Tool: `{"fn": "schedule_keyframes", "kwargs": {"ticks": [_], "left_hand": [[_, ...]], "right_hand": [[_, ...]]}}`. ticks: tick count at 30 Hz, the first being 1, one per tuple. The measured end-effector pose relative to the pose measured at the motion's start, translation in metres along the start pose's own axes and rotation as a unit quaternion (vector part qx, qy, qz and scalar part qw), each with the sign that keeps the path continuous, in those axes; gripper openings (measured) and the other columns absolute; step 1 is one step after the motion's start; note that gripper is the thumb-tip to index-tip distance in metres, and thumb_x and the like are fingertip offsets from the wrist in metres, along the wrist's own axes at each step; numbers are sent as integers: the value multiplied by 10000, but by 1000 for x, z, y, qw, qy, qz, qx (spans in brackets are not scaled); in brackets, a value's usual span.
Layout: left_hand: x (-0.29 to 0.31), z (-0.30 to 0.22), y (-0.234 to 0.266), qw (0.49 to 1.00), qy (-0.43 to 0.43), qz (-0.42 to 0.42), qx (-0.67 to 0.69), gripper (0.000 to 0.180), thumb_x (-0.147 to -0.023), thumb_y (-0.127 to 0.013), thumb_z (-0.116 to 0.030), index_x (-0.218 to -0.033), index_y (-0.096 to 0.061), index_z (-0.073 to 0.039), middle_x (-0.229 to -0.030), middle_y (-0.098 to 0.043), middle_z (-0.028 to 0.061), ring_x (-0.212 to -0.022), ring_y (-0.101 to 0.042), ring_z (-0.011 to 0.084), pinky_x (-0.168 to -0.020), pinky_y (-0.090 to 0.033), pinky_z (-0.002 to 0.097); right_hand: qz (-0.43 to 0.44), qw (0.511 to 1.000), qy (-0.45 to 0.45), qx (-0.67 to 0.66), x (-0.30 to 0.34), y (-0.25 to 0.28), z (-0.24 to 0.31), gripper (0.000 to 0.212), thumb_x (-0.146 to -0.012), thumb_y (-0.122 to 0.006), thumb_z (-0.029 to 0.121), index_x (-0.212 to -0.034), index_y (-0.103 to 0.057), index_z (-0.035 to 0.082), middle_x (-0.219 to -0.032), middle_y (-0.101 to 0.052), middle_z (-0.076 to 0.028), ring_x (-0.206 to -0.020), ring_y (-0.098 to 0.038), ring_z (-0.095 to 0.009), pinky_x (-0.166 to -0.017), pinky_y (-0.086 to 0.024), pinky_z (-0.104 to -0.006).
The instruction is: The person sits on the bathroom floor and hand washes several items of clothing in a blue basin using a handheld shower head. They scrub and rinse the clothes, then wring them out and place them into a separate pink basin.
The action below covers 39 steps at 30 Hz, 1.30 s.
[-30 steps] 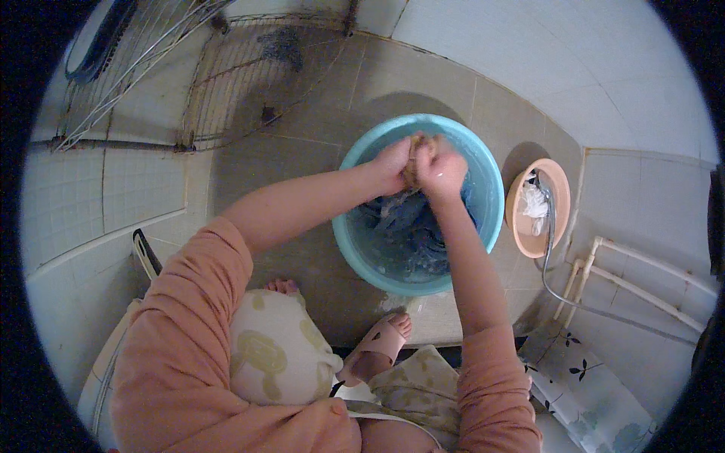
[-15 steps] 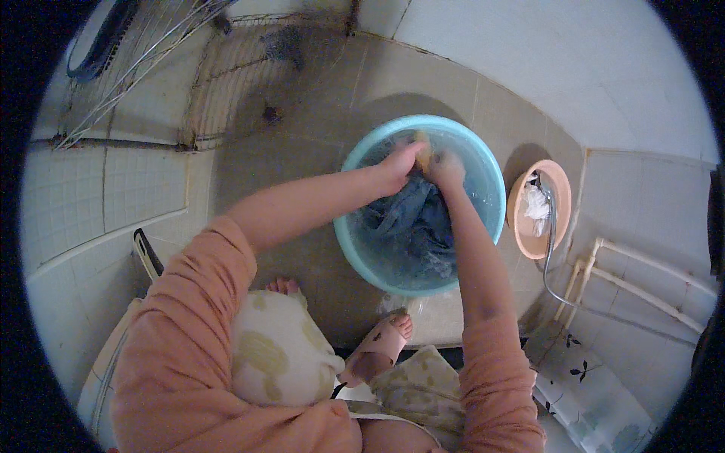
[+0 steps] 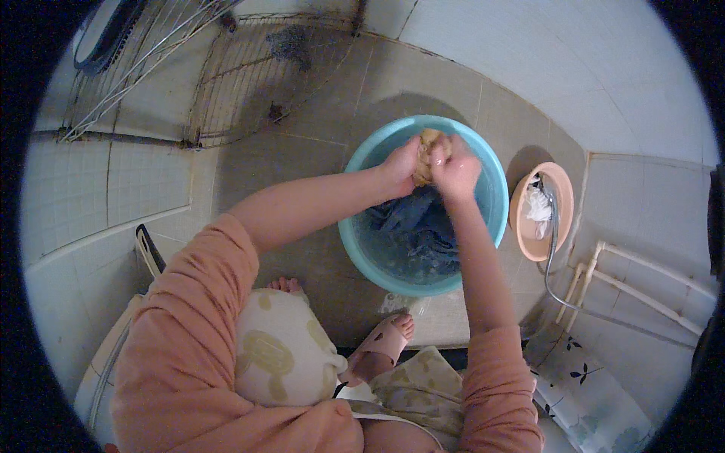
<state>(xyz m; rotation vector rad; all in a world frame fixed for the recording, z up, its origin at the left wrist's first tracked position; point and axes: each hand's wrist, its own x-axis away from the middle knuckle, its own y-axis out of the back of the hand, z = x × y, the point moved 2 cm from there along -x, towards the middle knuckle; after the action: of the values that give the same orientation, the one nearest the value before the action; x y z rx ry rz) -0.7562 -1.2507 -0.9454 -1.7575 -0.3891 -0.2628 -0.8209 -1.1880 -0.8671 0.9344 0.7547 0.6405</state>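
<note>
A yellowish wet cloth (image 3: 425, 167) is bunched up between my two hands over the far part of a light blue basin (image 3: 350, 243). My left hand (image 3: 400, 169) grips its left side with the fingers closed. On the other side, my right hand (image 3: 458, 174) is closed on the same cloth, slightly blurred. Dark blue fabric (image 3: 415, 226) lies soaked in cloudy water in the basin, below my hands. The far part of the water is partly hidden by my hands.
Right of the blue basin stands a small peach basin (image 3: 563, 185) holding white cloth (image 3: 538, 205) and a shower head with its grey hose (image 3: 550, 266). A pale pipe frame (image 3: 642, 264) is at the right wall. A rusty wire rack (image 3: 226, 83) occupies the far left.
Both hands have lifted the yellowish cloth up from the water, so more of it shows. My right hand has turned and risen a little. The dark blue fabric has sunk flatter.
</note>
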Motion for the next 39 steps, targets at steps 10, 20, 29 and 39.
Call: {"fn": "schedule_keyframes", "kwargs": {"ticks": [10,20,29,39], "left_hand": [[-1,-2,32,958,-57,-169,-224,339,-888,-474,-235,-1165,-473,-40,-1176,-530,76,-1078,-499,231,-931,-373,358],[18,-24,5,994,18,79,-67,273,-869,-494,-390,-887,-555,-125,-881,-573,32,-817,-539,174,-801,-414,343],[13,-9,-6,999,38,17,15,428,-901,-423,-437,-1139,-482,-86,-1109,-547,83,-951,-559,214,-831,-448,340],[36,-32,-13,942,-15,-124,-311,432,-857,-499,-281,-1199,-430,-25,-1224,-496,90,-1160,-432,215,-987,-310,400]], "right_hand": [[277,948,-113,105,27,-43,-43,344,-857,-475,329,-1041,-478,38,-1031,-534,-223,-796,-594,-388,-704,-487,-465],[69,986,2,-151,17,13,64,296,-794,-561,261,-1007,-479,72,-1015,-518,-202,-839,-547,-412,-676,-478,-471],[71,997,-33,21,-2,-3,2,266,-831,-465,332,-878,-519,76,-778,-608,-181,-636,-591,-370,-558,-473,-481],[246,959,-108,90,26,-62,-60,314,-863,-459,360,-911,-522,57,-858,-618,-206,-765,-611,-369,-653,-483,-471]]}}
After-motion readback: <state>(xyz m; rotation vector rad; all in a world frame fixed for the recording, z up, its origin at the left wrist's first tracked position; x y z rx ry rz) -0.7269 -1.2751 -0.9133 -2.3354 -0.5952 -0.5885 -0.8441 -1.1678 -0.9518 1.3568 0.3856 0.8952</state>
